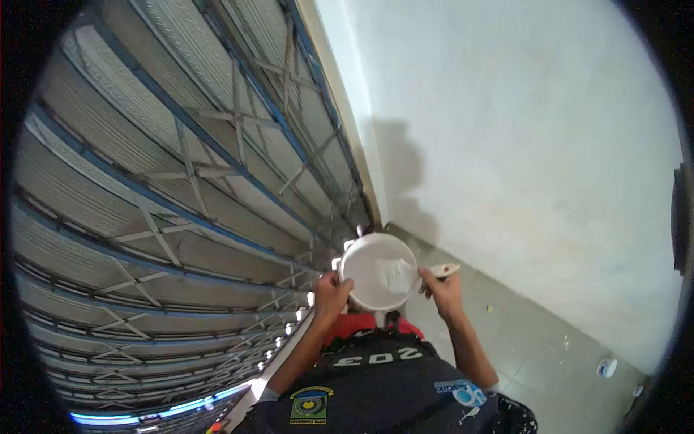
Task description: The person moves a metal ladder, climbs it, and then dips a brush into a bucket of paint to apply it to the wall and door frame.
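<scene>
A white bucket [365, 286] hangs in front of my body, its round mouth facing up toward me. My left hand [333, 296] grips its rim on the left side, with the thumb over the edge. At the opposite rim, my right hand [442, 288] is closed around a paintbrush [444, 270], whose pale handle sticks out to the right. The brush's white-coated head reaches inside the bucket, against the right part of the interior.
On the left runs a folding metal shutter [181, 239] with blue bars and crossed braces. A white wall [520, 145] rises ahead and to the right. Grey floor tiles [506, 329] carry white spots, and a small white container [606, 367] stands near the wall.
</scene>
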